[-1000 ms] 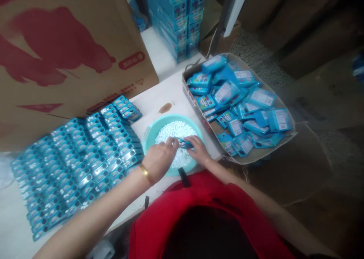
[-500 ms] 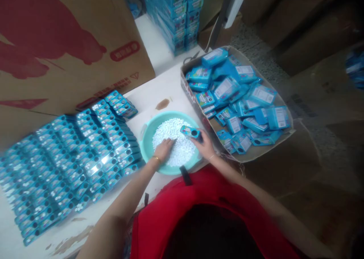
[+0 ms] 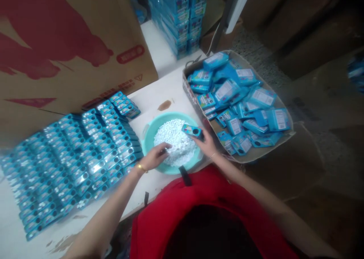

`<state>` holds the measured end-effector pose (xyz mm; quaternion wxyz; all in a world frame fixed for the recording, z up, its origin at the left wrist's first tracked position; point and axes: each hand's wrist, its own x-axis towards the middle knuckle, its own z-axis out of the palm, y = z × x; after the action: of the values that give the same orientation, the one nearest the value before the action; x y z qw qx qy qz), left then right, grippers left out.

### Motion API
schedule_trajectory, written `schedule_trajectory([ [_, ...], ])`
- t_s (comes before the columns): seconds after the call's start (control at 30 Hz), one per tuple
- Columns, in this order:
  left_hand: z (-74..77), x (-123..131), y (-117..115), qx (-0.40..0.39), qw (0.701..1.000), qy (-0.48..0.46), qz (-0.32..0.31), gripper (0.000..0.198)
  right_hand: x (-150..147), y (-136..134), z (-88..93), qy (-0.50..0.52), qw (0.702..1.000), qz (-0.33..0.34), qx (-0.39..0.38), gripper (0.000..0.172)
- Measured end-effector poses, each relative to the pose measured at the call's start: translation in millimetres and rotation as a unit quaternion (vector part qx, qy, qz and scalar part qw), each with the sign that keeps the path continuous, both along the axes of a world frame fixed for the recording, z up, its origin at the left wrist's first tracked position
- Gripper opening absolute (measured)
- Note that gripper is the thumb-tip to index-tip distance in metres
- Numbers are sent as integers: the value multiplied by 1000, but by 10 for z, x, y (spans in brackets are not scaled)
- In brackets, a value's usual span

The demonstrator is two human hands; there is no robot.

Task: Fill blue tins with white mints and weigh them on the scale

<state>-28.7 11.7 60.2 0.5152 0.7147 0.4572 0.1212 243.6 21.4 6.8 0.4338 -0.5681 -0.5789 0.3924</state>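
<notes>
My right hand [image 3: 207, 143] grips one end of a small blue printed box [image 3: 187, 129] with a dark round spot on its end. It holds the box over the right side of a turquoise plastic basin [image 3: 150, 128]. White pellets [image 3: 170, 132] fill much of the basin's bottom. Over the basin's left rim is my left hand [image 3: 155, 156], its fingers loosely bent and a gap showing between thumb and fingers. Nothing is visible in that hand, though blur hides small detail.
Rows of similar blue boxes [image 3: 71, 156] cover the table's left side. A cardboard tray [image 3: 196, 107] heaped with blue packs stands at right. Behind are a large brown carton [image 3: 85, 8] and stacked wrapped blue boxes [image 3: 176, 24]. Scissors [image 3: 193, 62] lie behind the tray.
My left hand has drawn back leftward out of the pellets to the basin's left rim. My right hand still holds the blue box in nearly the same place.
</notes>
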Motion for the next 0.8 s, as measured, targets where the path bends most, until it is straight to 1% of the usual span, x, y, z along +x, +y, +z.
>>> schedule_trajectory([
  [0.1, 425, -64, 118, 40, 999, 16, -16, 27, -49, -30, 42, -33, 997, 58, 39, 35],
  [0.2, 737, 10, 232, 89, 990, 88, -70, 26, -132, -67, 64, -57, 990, 111, 70, 37],
  [0.3, 944, 200, 281, 123, 963, 209, -120, 28, -214, -99, 42, -76, 984, 129, 101, 42],
  [0.4, 1124, 453, 234, 144, 921, 331, -148, 33, -267, -122, -8, -89, 979, 139, 116, 44],
  [0.43, 1186, 530, 204, 154, 910, 356, -150, 33, -275, -127, -23, -91, 979, 142, 115, 43],
  [0.5, 1302, 631, 148, 177, 896, 378, -149, 32, -277, -135, -44, -90, 980, 143, 108, 42],
  [0.57, 1367, 629, 133, 199, 892, 377, -149, 33, -260, -139, -51, -85, 982, 136, 100, 41],
  [0.6, 1359, 586, 151, 208, 892, 374, -144, 34, -245, -138, -50, -82, 984, 130, 94, 41],
  [0.63, 1310, 521, 188, 218, 893, 371, -131, 35, -226, -134, -47, -81, 985, 123, 89, 41],
  [0.67, 1215, 442, 241, 225, 895, 371, -108, 35, -205, -128, -45, -80, 986, 116, 84, 41],
  [0.7, 1071, 359, 307, 227, 897, 371, -81, 34, -182, -119, -42, -78, 988, 109, 82, 41],
  [0.73, 882, 283, 378, 221, 901, 369, -51, 33, -160, -107, -41, -76, 989, 102, 82, 41],
  [0.77, 656, 222, 446, 209, 906, 366, -27, 32, -138, -93, -40, -73, 989, 95, 82, 40],
  [0.8, 407, 183, 503, 183, 916, 356, -17, 32, -118, -76, -39, -69, 990, 90, 82, 40],
])
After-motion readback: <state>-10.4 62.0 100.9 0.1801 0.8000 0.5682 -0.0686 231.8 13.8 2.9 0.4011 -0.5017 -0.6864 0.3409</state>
